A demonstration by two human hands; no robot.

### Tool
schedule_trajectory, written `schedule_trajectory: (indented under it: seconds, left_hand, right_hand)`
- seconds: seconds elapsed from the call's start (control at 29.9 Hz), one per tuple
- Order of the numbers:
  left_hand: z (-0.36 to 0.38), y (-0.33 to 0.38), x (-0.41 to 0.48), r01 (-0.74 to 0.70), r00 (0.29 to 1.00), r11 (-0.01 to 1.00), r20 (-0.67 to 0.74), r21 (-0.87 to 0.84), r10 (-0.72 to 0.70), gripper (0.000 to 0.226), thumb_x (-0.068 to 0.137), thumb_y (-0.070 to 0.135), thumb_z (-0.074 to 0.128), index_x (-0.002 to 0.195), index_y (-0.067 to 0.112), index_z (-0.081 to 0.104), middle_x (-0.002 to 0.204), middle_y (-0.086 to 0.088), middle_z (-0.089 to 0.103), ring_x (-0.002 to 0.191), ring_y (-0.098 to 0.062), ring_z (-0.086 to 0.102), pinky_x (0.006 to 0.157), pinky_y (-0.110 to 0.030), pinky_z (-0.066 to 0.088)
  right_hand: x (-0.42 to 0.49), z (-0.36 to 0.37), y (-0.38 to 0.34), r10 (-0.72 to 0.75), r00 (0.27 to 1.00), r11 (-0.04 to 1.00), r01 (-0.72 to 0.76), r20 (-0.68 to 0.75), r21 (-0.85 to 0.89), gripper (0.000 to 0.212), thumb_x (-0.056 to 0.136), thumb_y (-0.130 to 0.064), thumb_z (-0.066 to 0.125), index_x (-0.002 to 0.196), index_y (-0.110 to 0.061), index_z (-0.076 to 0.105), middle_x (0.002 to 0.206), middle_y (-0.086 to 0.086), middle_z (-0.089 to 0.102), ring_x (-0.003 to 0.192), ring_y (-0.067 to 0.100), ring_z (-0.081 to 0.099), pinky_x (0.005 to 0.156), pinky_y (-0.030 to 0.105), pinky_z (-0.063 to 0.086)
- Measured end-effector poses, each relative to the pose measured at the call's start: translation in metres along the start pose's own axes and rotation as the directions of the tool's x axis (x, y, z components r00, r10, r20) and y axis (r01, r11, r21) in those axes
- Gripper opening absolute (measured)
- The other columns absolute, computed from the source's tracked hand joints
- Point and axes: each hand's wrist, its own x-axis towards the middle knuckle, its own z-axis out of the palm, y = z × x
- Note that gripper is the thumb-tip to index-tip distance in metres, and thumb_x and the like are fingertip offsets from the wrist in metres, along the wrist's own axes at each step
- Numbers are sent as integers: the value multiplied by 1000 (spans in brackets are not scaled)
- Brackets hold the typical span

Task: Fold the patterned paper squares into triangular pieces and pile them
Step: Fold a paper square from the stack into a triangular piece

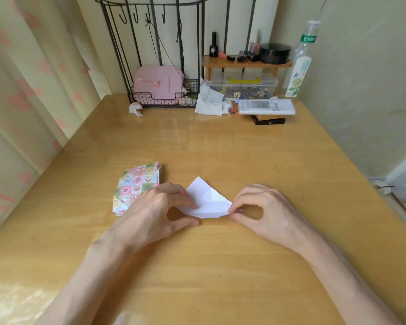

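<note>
A folded paper piece (205, 200), white side up and roughly triangular, lies on the wooden table (220, 266) in front of me. My left hand (155, 209) presses its left part with the fingertips, the thumb resting on the table below. My right hand (265, 211) pinches the paper's right corner between thumb and forefinger. A stack of patterned paper squares (136, 184), printed with small pink, green and yellow pictures, sits to the left, partly hidden by my left hand.
At the back stand a black wire rack (164, 99) with a pink case, crumpled tissues (209, 99), a small wooden shelf (246, 63) with cosmetics, a clear storage box (244, 86), a bottle (300, 64) and stacked boxes (266, 109). Curtains hang at left.
</note>
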Motion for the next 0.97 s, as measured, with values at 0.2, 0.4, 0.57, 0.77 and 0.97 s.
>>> schedule_trajectory:
  seconds: [0.2, 0.4, 0.57, 0.77, 0.97]
  left_hand:
    - [-7, 0, 0, 11, 1000, 999, -6, 41, -11, 37, 83, 57, 69, 116, 39, 72, 118, 26, 57, 102, -1, 53, 76, -9, 36]
    - [-10, -1, -1, 23, 999, 999, -33, 34, -22, 43, 78, 63, 72, 117, 44, 68, 119, 24, 48, 91, 10, 46, 73, -9, 34]
    - [-5, 11, 0, -24, 1000, 999, -3, -40, 24, 61, 69, 81, 70, 119, 47, 68, 118, 27, 47, 107, 0, 52, 85, -22, 43]
    - [9, 22, 6, -158, 978, 984, -123, 88, 168, 13, 94, 41, 70, 106, 40, 74, 100, 18, 56, 83, -9, 56, 68, -24, 44]
    - [7, 13, 4, -122, 982, 991, -139, 47, 127, 12, 98, 40, 64, 101, 36, 75, 100, 21, 63, 79, -8, 65, 58, -36, 53]
  right_hand:
    - [1, -5, 2, 0, 996, 999, -4, -88, -36, 30, 77, 3, 72, 81, -27, 73, 89, -19, 69, 87, 8, 66, 84, 36, 51]
    - [2, 0, -4, -68, 981, 994, 51, -184, -95, 28, 76, 1, 75, 84, -26, 79, 83, -17, 63, 81, 11, 58, 74, 31, 50]
    - [1, 16, -7, -110, 977, 991, 95, -182, -92, 25, 78, -5, 72, 91, -25, 80, 80, -15, 59, 80, 12, 57, 71, 32, 49]
    - [1, 29, -14, -137, 975, 990, 131, -173, -46, 17, 83, -10, 74, 93, -23, 80, 78, -13, 59, 77, 14, 54, 70, 34, 49]
    - [2, 16, 0, -129, 978, 966, 86, -163, -244, 40, 75, -12, 73, 112, -27, 76, 112, -12, 63, 111, 17, 54, 91, 34, 40]
